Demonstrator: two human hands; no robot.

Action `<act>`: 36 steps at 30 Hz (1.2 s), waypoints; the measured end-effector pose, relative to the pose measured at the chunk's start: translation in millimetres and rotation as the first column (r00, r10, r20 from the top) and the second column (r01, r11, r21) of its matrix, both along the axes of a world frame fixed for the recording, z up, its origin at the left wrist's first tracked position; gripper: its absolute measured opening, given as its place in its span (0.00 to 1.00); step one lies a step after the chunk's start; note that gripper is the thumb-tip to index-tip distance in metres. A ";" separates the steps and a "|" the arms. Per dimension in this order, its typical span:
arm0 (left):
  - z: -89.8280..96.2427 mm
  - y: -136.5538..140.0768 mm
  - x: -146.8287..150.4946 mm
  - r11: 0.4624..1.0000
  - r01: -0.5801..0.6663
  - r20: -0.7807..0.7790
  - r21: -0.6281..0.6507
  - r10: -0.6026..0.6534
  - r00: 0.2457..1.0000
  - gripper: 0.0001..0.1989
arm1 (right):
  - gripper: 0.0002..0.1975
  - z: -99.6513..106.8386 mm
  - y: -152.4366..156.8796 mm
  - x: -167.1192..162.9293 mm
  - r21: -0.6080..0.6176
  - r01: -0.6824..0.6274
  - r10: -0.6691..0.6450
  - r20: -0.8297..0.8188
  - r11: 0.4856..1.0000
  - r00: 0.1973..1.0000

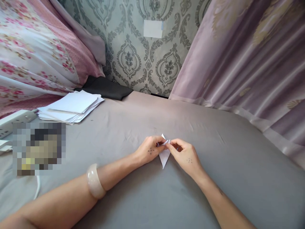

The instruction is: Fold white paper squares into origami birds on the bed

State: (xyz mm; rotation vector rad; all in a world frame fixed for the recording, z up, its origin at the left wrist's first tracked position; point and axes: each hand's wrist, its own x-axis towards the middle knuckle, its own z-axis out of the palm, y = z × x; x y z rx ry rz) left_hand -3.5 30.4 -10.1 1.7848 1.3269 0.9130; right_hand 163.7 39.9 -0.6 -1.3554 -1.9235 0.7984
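A small folded white paper (pixel 164 157) with pointed ends is held above the grey sheet, near the middle of the view. One tip points down toward me, another pokes up between the fingers. My left hand (pixel 149 149) pinches it from the left with thumb and fingers. From the right, my right hand (pixel 187 156) grips its upper edge, thumb close to the left thumb. Both hands partly cover the folds, so the full shape is hidden. A pale bangle (pixel 95 181) circles the left forearm.
A stack of white paper sheets (pixel 73 105) lies at the back left, beside a black cloth-like item (pixel 106 88). Further left are a white power strip (pixel 17 119), a white cable (pixel 38 186) and a pixelated patch. Curtains (pixel 226 57) hang right.
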 end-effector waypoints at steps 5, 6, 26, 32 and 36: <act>-1.4 0.3 0.4 1.000 0.000 -0.010 0.007 0.001 1.000 0.08 | 0.09 1.7 -0.6 -1.6 -0.035 0.004 -0.003 0.020 0.999 1.000; -1.4 0.1 0.5 1.000 0.002 -0.022 0.014 -0.001 1.000 0.08 | 0.09 2.6 -1.1 -2.5 -0.043 0.011 -0.009 0.025 0.999 1.000; 1.0 -3.6 0.8 0.992 0.048 -0.149 0.114 -0.031 0.988 0.07 | 0.11 12.0 7.1 0.8 -0.502 0.103 -0.212 -0.164 0.859 0.963; 1.4 -2.5 0.5 0.991 0.080 -0.142 0.103 -0.065 0.988 0.06 | 0.12 17.5 5.9 5.4 -0.544 0.076 -0.198 -0.169 0.836 0.966; 2.4 -3.2 0.3 0.989 0.092 -0.145 0.116 -0.075 0.987 0.07 | 0.11 21.1 5.6 6.0 -0.511 0.068 -0.141 -0.106 0.857 0.984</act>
